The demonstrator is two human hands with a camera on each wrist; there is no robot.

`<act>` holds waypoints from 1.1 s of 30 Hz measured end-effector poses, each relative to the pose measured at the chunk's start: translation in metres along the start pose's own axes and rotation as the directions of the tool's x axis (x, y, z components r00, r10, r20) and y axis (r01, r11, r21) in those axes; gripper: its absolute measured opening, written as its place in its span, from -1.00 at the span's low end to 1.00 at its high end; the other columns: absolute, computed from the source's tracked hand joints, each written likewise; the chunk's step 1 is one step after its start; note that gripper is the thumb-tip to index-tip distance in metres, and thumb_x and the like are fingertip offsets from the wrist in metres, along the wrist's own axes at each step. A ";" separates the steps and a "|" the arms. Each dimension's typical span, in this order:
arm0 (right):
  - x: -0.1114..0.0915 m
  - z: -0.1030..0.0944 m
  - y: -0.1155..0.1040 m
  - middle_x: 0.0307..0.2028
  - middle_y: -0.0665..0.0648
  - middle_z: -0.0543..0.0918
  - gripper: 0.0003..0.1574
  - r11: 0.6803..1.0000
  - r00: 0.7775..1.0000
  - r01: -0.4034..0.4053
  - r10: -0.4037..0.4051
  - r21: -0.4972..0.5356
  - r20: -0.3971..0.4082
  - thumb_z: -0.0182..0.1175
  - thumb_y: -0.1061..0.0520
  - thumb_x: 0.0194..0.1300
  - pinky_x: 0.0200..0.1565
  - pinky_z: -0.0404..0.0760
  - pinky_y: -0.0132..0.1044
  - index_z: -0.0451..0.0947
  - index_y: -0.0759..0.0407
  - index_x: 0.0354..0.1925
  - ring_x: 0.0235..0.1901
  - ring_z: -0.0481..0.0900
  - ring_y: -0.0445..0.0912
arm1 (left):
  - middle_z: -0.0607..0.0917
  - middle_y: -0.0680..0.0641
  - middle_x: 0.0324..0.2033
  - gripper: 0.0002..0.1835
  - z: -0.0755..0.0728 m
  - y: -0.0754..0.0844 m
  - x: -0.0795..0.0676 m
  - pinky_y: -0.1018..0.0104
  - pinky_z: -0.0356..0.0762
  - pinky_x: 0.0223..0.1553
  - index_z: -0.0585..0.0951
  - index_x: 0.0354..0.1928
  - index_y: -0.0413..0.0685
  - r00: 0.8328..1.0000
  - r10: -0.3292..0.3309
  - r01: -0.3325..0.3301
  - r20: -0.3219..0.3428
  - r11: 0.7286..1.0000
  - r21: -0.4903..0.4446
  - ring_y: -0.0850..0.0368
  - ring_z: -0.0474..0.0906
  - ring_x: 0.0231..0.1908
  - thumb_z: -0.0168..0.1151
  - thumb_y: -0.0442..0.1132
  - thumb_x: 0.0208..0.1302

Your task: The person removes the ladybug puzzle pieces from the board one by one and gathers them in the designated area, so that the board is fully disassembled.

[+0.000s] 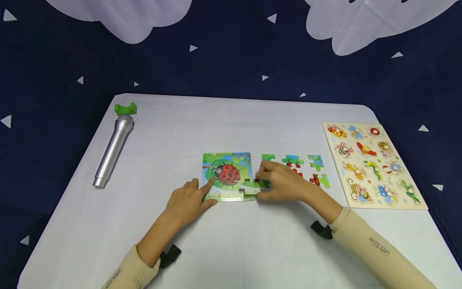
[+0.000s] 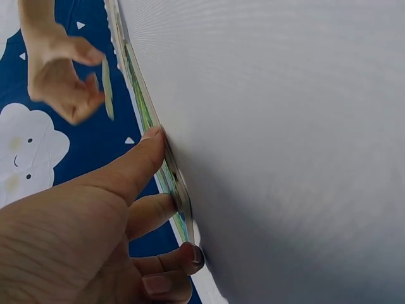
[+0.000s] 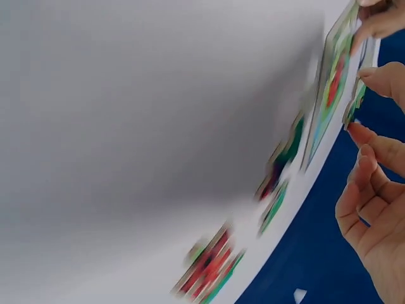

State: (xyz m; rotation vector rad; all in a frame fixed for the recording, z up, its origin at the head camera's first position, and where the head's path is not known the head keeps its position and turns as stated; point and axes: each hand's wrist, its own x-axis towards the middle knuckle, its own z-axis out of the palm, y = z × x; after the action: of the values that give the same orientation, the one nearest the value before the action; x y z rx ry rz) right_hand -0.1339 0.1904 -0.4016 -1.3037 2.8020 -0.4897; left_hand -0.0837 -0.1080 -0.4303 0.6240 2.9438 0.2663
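Observation:
A square ladybug jigsaw puzzle (image 1: 227,160) lies on the white table, with a gap at its lower right. My left hand (image 1: 185,202) rests at its lower left corner, index finger straight on the picture and thumb (image 2: 149,155) along the near edge. Over the puzzle's right side, my right hand (image 1: 283,184) pinches a thin green puzzle piece (image 2: 107,88) between thumb and fingers, and the right wrist view shows that piece (image 3: 355,104) held on edge. Several loose puzzle pieces (image 1: 316,161) lie right of the puzzle, some partly hidden behind my right hand.
A wooden insect peg board (image 1: 375,168) lies at the table's right edge. At the far left is a silver microphone (image 1: 113,150), with a green bracket-shaped block (image 1: 125,109) at its head. A dark cloth with clouds and triangles hangs beyond the table (image 1: 231,124).

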 end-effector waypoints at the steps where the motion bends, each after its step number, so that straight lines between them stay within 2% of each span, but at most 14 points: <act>1: -0.008 -0.002 0.003 -0.34 -0.02 0.44 -0.61 1.000 1.000 -0.011 0.011 0.000 -0.003 0.50 -0.01 -0.08 -0.37 0.33 -0.38 0.71 0.09 -0.24 -0.42 0.26 -0.25 | 0.46 -0.12 -0.37 -0.29 0.000 0.000 0.000 0.30 0.28 -0.62 0.41 0.42 0.11 1.000 -0.002 0.002 0.002 1.000 0.000 0.13 0.28 -0.50 0.21 0.23 0.31; 8: -0.057 -0.006 0.018 -0.30 -0.04 0.46 -0.52 0.998 0.998 -0.060 0.060 -0.011 -0.024 0.54 0.01 -0.10 -0.34 0.42 -0.39 0.72 0.20 -0.18 -0.37 0.31 -0.27 | 0.44 -0.10 -0.39 -0.29 0.000 -0.002 0.000 0.31 0.24 -0.62 0.41 0.42 0.13 1.000 -0.003 0.003 0.004 1.000 -0.007 0.13 0.26 -0.50 0.21 0.24 0.31; 13: -0.082 -0.009 0.022 -0.29 -0.05 0.46 -0.53 0.995 0.995 -0.090 0.088 -0.035 -0.039 0.54 0.04 -0.12 -0.32 0.44 -0.34 0.72 0.22 -0.20 -0.34 0.34 -0.25 | 0.42 -0.09 -0.40 -0.30 -0.001 0.000 0.000 0.32 0.22 -0.62 0.44 0.40 0.11 1.000 0.003 -0.003 -0.006 1.000 -0.002 0.14 0.25 -0.50 0.24 0.23 0.29; 18: -0.104 -0.013 0.029 -0.30 -0.09 0.42 -0.46 0.993 0.993 -0.097 0.091 -0.074 -0.073 0.57 0.02 -0.18 -0.36 0.43 -0.40 0.72 0.26 -0.20 -0.35 0.31 -0.30 | 0.40 -0.08 -0.41 -0.30 -0.003 0.002 0.001 0.33 0.21 -0.63 0.46 0.38 0.09 1.000 0.001 -0.001 -0.012 1.000 0.002 0.14 0.24 -0.51 0.26 0.22 0.27; 23: -0.117 -0.014 0.034 -0.32 -0.11 0.38 -0.49 0.991 0.991 -0.101 0.092 -0.085 -0.096 0.56 0.04 -0.22 -0.40 0.35 -0.45 0.73 0.24 -0.23 -0.39 0.25 -0.34 | 0.40 -0.08 -0.42 -0.31 -0.004 0.001 0.000 0.34 0.20 -0.63 0.49 0.36 0.08 0.999 0.002 -0.002 -0.034 1.000 0.005 0.15 0.23 -0.51 0.29 0.21 0.25; 28: -0.123 -0.012 0.037 -0.31 -0.11 0.36 -0.56 0.988 0.990 -0.129 0.123 -0.087 -0.065 0.52 0.06 -0.18 -0.38 0.33 -0.43 0.70 0.17 -0.25 -0.38 0.24 -0.33 | 0.36 -0.05 -0.44 -0.31 -0.003 0.001 0.001 0.35 0.17 -0.64 0.51 0.34 0.07 0.998 0.009 -0.009 -0.057 1.000 0.004 0.16 0.21 -0.53 0.32 0.19 0.23; 33: -0.121 -0.010 0.036 -0.31 -0.11 0.37 -0.47 0.987 0.989 -0.136 0.131 -0.085 -0.063 0.54 0.00 -0.16 -0.38 0.33 -0.44 0.70 0.18 -0.17 -0.39 0.25 -0.33 | 0.36 -0.04 -0.44 -0.30 -0.004 0.001 0.002 0.36 0.17 -0.62 0.53 0.33 0.03 0.998 0.010 -0.011 -0.057 1.000 -0.018 0.16 0.21 -0.52 0.36 0.17 0.20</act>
State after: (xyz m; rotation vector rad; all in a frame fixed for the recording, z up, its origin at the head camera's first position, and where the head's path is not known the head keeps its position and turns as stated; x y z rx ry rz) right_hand -0.0830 0.3055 -0.4164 -1.1218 2.9654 -0.4069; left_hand -0.0853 -0.1069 -0.4265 0.6398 2.9896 0.3165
